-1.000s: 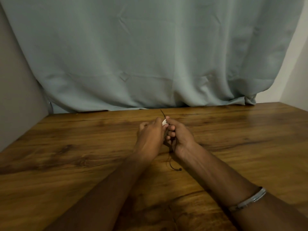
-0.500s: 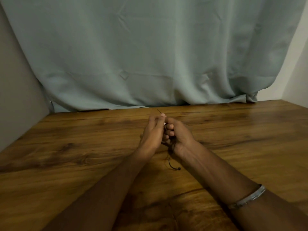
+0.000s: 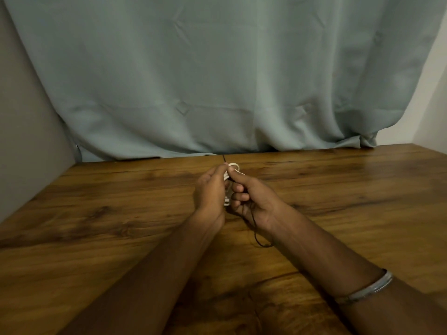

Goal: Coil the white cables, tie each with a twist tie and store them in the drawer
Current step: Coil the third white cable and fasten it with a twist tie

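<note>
Nearest the camera, two bare forearms reached forward over the wooden table (image 3: 96, 213), and one silver bracelet (image 3: 370, 287) circled the right one. No drawer or other container showed anywhere on the table.

Just beyond the forearms, above the middle of the table, the two hands met. The left hand (image 3: 210, 192) and the right hand (image 3: 254, 201) were pressed close together, knuckles nearly touching, with one small coil of white cable (image 3: 232, 169) caught between them. Only a loop of the cable stood out above the fingertips, and a short white bit showed lower down between the palms; the rest was hidden by the hands. The left hand was curled around the coil from its side, fingers closed on it. The right hand was also curled tight, its thumb and forefinger pinching at the top of the coil, where one thin dark twist tie (image 3: 254, 228) ran. One end of the tie poked up past the fingertips toward the far edge of the table; the other trailed down below the right wrist and ended in a small hook just above the table surface.

Past the far edge of the table, one pale green curtain (image 3: 217, 81) hung in folds, touching the wood along its hem.
</note>
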A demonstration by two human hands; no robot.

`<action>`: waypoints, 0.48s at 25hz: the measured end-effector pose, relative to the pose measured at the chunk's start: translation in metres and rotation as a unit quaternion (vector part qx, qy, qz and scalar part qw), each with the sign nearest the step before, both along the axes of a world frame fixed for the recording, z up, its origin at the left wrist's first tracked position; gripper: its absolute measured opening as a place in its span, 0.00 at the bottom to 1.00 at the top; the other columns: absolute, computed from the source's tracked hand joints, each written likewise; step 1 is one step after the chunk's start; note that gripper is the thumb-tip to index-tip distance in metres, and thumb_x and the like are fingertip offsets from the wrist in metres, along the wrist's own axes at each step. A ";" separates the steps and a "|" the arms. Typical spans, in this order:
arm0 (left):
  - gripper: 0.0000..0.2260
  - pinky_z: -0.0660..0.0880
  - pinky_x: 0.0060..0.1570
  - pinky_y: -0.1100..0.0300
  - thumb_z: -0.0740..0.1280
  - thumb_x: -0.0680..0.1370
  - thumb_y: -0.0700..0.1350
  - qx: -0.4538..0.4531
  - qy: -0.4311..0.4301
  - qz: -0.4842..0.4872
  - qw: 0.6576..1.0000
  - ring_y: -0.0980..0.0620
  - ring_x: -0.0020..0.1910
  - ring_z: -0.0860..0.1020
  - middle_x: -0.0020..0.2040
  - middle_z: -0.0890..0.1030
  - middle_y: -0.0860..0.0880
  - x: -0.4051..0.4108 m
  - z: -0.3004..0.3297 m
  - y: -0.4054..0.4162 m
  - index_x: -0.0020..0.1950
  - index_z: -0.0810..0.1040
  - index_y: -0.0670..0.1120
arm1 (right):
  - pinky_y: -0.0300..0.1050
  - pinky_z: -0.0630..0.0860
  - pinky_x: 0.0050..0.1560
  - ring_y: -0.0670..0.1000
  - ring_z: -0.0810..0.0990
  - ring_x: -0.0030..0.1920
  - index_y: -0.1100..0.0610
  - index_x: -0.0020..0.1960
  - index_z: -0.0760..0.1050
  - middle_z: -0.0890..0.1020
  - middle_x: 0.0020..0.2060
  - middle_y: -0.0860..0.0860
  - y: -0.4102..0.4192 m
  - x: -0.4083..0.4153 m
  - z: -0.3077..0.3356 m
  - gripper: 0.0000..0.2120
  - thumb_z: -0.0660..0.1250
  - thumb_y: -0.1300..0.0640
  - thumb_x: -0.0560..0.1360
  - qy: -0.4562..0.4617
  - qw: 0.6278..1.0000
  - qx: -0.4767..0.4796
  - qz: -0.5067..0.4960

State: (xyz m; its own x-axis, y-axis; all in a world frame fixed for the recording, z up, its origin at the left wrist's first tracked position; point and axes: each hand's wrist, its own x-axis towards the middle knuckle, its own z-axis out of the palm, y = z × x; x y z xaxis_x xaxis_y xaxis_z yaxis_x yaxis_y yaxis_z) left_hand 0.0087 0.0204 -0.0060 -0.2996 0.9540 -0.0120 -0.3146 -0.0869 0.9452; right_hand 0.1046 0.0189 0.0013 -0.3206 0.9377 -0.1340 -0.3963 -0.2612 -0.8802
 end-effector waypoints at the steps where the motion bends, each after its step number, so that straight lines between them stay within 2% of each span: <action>1: 0.08 0.73 0.25 0.60 0.69 0.78 0.48 0.008 0.008 0.022 1.000 0.53 0.23 0.76 0.24 0.78 0.51 -0.004 0.001 0.001 0.44 0.86 0.47 | 0.35 0.66 0.25 0.41 0.63 0.22 0.54 0.40 0.80 0.70 0.28 0.46 -0.002 0.001 0.002 0.13 0.67 0.53 0.82 -0.007 1.000 0.012 0.028; 4: 0.08 0.78 0.35 0.52 0.71 0.75 0.48 0.068 0.060 0.082 0.993 0.49 0.33 0.81 0.32 0.85 0.49 -0.015 0.000 0.005 0.41 0.87 0.47 | 0.36 0.67 0.25 0.41 0.64 0.21 0.55 0.50 0.77 0.72 0.30 0.48 -0.008 0.005 0.012 0.06 0.63 0.59 0.84 -0.039 0.994 0.043 0.089; 6: 0.07 0.80 0.40 0.53 0.71 0.75 0.47 0.100 0.099 0.128 0.982 0.50 0.36 0.83 0.36 0.86 0.50 -0.022 -0.001 0.011 0.42 0.87 0.47 | 0.37 0.68 0.24 0.43 0.66 0.20 0.60 0.53 0.78 0.74 0.29 0.50 -0.008 0.010 0.017 0.06 0.63 0.62 0.83 -0.095 0.989 0.088 0.070; 8: 0.11 0.81 0.44 0.53 0.71 0.73 0.54 0.121 0.187 0.170 0.960 0.53 0.39 0.84 0.37 0.86 0.53 -0.032 -0.005 0.016 0.44 0.88 0.48 | 0.38 0.71 0.24 0.44 0.70 0.20 0.64 0.57 0.80 0.79 0.30 0.51 -0.007 0.019 0.021 0.07 0.66 0.62 0.82 -0.147 0.980 0.131 0.039; 10: 0.15 0.81 0.46 0.51 0.67 0.71 0.60 0.129 0.274 0.173 0.937 0.54 0.40 0.84 0.38 0.86 0.55 -0.041 -0.011 0.021 0.44 0.88 0.51 | 0.38 0.75 0.26 0.45 0.76 0.23 0.61 0.56 0.79 0.83 0.33 0.52 -0.007 0.029 0.027 0.07 0.68 0.61 0.80 -0.153 0.976 0.156 0.023; 12: 0.15 0.80 0.46 0.50 0.66 0.70 0.61 0.121 0.300 0.164 0.932 0.54 0.40 0.84 0.36 0.86 0.56 -0.044 -0.015 0.023 0.42 0.87 0.53 | 0.40 0.79 0.30 0.47 0.81 0.28 0.57 0.51 0.78 0.85 0.37 0.53 -0.007 0.035 0.033 0.05 0.69 0.55 0.79 -0.116 0.980 0.161 0.022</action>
